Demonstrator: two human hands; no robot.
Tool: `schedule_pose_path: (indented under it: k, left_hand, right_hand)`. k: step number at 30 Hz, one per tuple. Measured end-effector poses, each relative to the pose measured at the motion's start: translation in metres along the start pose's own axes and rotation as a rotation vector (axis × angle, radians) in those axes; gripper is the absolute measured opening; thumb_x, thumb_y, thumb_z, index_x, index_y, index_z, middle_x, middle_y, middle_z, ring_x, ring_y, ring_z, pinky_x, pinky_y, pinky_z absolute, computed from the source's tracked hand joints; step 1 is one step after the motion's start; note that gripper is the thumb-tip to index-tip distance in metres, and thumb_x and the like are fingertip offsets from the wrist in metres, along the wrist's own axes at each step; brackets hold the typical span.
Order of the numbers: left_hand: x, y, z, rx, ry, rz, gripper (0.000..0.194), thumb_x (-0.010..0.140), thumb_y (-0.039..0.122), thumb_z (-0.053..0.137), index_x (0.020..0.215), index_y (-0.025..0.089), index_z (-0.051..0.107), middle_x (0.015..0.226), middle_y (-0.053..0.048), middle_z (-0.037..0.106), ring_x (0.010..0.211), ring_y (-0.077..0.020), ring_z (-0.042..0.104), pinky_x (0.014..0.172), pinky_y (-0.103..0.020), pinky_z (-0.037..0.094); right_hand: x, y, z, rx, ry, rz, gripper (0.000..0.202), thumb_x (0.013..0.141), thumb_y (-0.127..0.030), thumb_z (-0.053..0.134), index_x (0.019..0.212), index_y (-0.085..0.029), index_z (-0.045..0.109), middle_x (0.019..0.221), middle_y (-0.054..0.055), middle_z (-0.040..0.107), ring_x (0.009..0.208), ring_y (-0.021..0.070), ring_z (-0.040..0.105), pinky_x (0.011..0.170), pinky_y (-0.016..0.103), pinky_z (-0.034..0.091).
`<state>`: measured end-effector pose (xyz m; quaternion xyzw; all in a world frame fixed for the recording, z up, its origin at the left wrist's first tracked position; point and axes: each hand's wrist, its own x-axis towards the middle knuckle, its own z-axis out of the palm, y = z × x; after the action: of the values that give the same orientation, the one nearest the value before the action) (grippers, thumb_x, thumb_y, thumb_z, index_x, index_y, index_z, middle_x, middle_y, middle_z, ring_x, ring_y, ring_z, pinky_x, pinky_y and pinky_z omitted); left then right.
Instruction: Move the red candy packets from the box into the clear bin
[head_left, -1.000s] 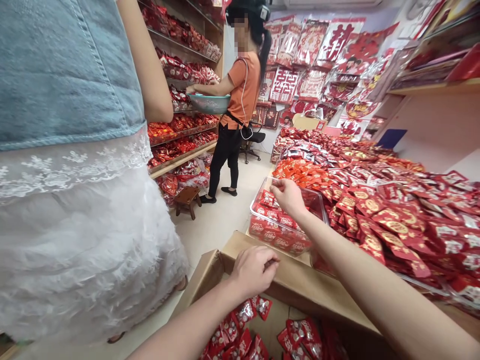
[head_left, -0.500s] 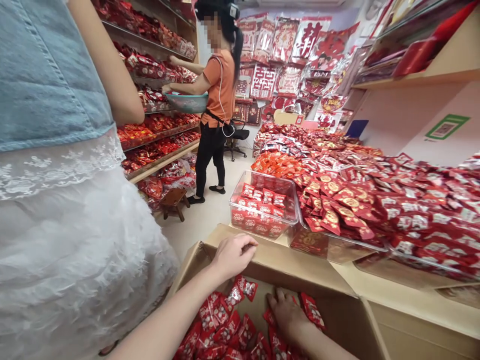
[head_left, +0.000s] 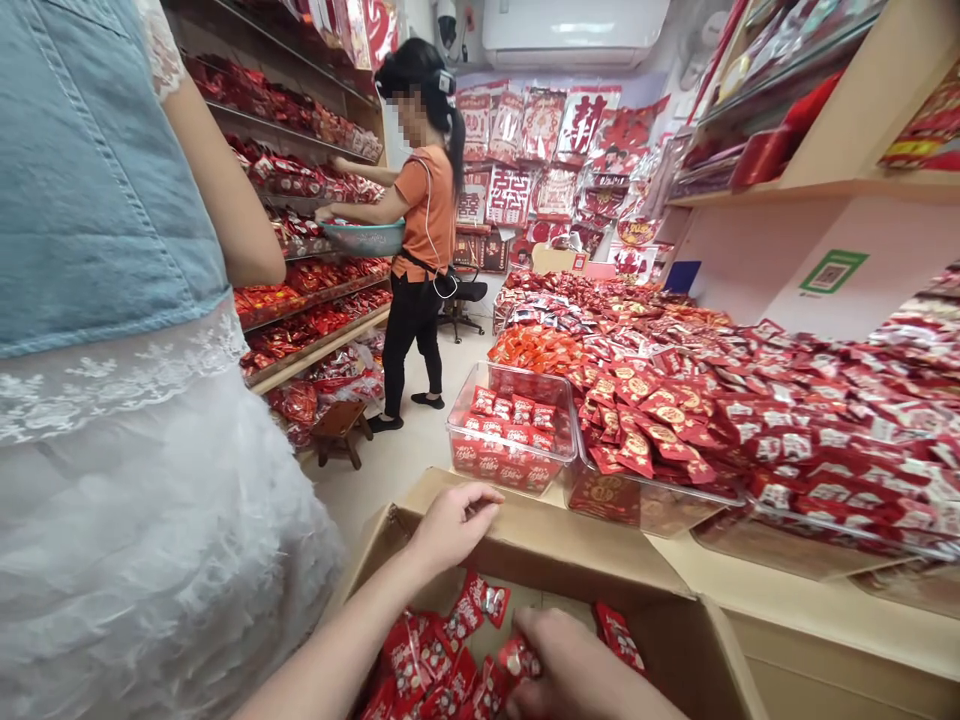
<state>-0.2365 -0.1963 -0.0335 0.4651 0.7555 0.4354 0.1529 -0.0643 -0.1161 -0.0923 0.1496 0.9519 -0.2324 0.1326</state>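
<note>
Many red packets (head_left: 420, 665) lie in the cardboard box (head_left: 600, 545), where the person's right hand (head_left: 559, 652) has its grip closed on one packet (head_left: 517, 658). Near the box's far edge, the left hand (head_left: 454, 525) hangs with fingers loosely curled; whether its grip holds anything cannot be told. Just beyond the box, a clear tub (head_left: 517, 380) stands on the table (head_left: 679, 548).
</note>
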Motion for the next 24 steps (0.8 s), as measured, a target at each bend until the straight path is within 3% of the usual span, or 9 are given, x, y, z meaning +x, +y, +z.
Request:
schedule_pose_path:
  k: [2,5,8,11,17,24]
  left_hand:
    - [0.000,0.007,-0.002,-0.287,-0.065,-0.048,0.024,0.077,0.033,0.048,0.090,0.016,0.059,0.085,-0.005,0.064,0.074,-0.0155,0.057,0.066,-0.026,0.044]
    - [0.002,0.024,-0.002,-0.729,-0.260,-0.080,0.035,0.079,0.039,0.048,0.104,0.015,0.054,0.100,-0.010,0.061,0.086,-0.0178,0.057,0.073,-0.030,0.045]
    - [0.005,0.038,0.006,-0.786,-0.321,-0.052,0.042,0.073,0.035,0.058,0.111,0.017,0.052,0.102,-0.009,0.060,0.090,-0.0180,0.056,0.076,-0.029,0.044]
    - [0.008,0.038,0.018,-0.732,-0.275,-0.084,0.037,0.074,0.032,0.058,0.107,0.016,0.056,0.089,-0.006,0.063,0.081,-0.0151,0.056,0.072,-0.026,0.043]
    - [0.007,0.029,0.034,-0.742,-0.216,-0.294,0.033,0.075,0.037,0.055,0.095,0.013,0.062,0.072,-0.004,0.063,0.058,-0.0099,0.054,0.054,-0.021,0.041]
    - [0.004,0.031,0.034,-0.729,-0.144,-0.294,0.029,0.074,0.037,0.055,0.087,0.012,0.063,0.061,-0.002,0.062,0.049,-0.0093,0.051,0.047,-0.020,0.040]
  right_hand:
    - [-0.006,-0.011,-0.031,0.289,0.124,-0.103,0.027,0.057,-0.036,0.067,0.075,-0.020,0.055,0.072,0.001,0.061,0.062,0.0177,0.057,0.051,0.025,0.043]
    - [-0.004,-0.017,-0.075,0.652,0.382,-0.122,0.028,0.066,-0.043,0.061,0.074,-0.018,0.050,0.064,-0.002,0.056,0.056,0.0118,0.050,0.049,0.022,0.039]
    - [0.008,-0.010,-0.095,1.005,0.475,-0.094,0.031,0.073,-0.046,0.052,0.084,-0.018,0.048,0.061,-0.002,0.055,0.052,0.0118,0.050,0.049,0.023,0.041]
    - [0.017,0.002,-0.091,1.174,0.498,-0.069,0.031,0.076,-0.046,0.048,0.086,-0.018,0.052,0.059,-0.002,0.053,0.050,0.0123,0.051,0.048,0.024,0.041]
    - [0.016,0.011,-0.078,0.960,0.684,-0.091,0.024,0.077,-0.038,0.051,0.075,-0.017,0.062,0.066,0.000,0.051,0.054,0.0099,0.044,0.049,0.022,0.037]
    - [0.010,0.009,-0.073,1.167,0.641,-0.077,0.024,0.077,-0.038,0.051,0.073,-0.016,0.061,0.065,0.000,0.051,0.054,0.0096,0.044,0.050,0.021,0.035]
